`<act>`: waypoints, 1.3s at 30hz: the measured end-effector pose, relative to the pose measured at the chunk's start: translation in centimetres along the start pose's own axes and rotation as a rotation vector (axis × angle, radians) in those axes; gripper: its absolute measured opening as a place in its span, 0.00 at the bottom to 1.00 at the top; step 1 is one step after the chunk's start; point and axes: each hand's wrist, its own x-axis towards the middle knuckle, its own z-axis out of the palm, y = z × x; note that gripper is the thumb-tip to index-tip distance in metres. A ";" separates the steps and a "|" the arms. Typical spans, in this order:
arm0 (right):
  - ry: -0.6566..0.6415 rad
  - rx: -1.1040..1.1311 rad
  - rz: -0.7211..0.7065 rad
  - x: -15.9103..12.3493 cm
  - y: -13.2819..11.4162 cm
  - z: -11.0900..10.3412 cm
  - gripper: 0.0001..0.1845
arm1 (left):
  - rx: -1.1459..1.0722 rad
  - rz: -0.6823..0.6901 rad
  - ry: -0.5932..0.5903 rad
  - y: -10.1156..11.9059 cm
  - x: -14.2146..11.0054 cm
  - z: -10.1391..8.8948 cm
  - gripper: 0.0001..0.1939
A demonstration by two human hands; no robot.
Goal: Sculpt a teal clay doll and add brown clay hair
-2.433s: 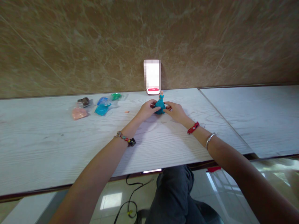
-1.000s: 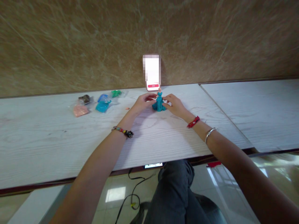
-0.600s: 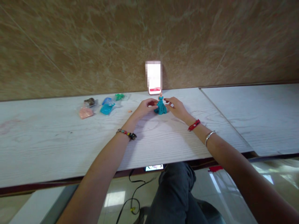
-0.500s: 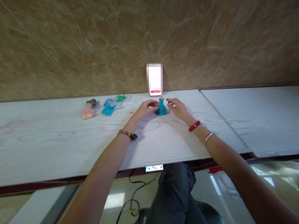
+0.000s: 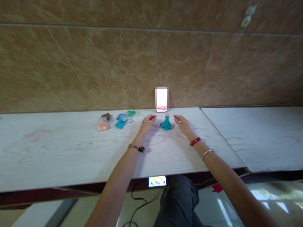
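Observation:
A small clay doll [image 5: 166,124] in a wide teal dress, with a peach-coloured upper body and head, stands upright on the white table. To its left is my left hand [image 5: 148,123], fingers loosely curved and holding nothing. My right hand [image 5: 183,124] hovers at its right side, thumb and fingers apart. A gap shows between each hand and the doll. Partly hidden beside my left hand lies a tiny peach bit of clay [image 5: 139,126].
Bags of clay lie to the left: brown [image 5: 105,116], peach [image 5: 103,126], blue [image 5: 121,116], turquoise [image 5: 121,123] and green [image 5: 131,112]. A phone [image 5: 162,99] leans on the marbled wall [image 5: 118,69]. Another lit screen [image 5: 157,181] sits below the table edge [image 5: 106,182].
Both hands have let go of the doll's skirt and drawn apart to either side. The doll stays standing. My view has tilted upward, showing more wall.

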 end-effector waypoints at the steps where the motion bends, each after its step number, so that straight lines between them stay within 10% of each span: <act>1: 0.058 -0.009 0.008 -0.2 -0.4 -0.2 0.16 | 0.065 0.024 0.043 0.0 -0.1 -0.4 0.08; 5: 0.135 -0.073 -0.106 -1.8 -2.4 -0.5 0.15 | 0.338 0.104 0.161 -0.2 -0.9 -2.9 0.08; 11: -0.344 -0.192 -0.407 -4.1 -5.3 3.0 0.12 | 0.502 -0.007 0.003 -2.5 -2.7 -7.3 0.11; 22: -0.502 -0.330 -0.089 -0.8 -10.1 14.2 0.15 | 0.436 0.033 -0.053 -4.6 -5.4 -14.9 0.11; 32: -0.496 -0.276 -0.073 0.1 -9.7 15.6 0.13 | 0.693 0.133 0.181 -3.4 -4.6 -15.1 0.16; 39: -0.469 -0.219 -0.109 -0.3 -9.8 15.8 0.17 | 0.757 -0.044 0.075 -5.3 -4.6 -14.9 0.30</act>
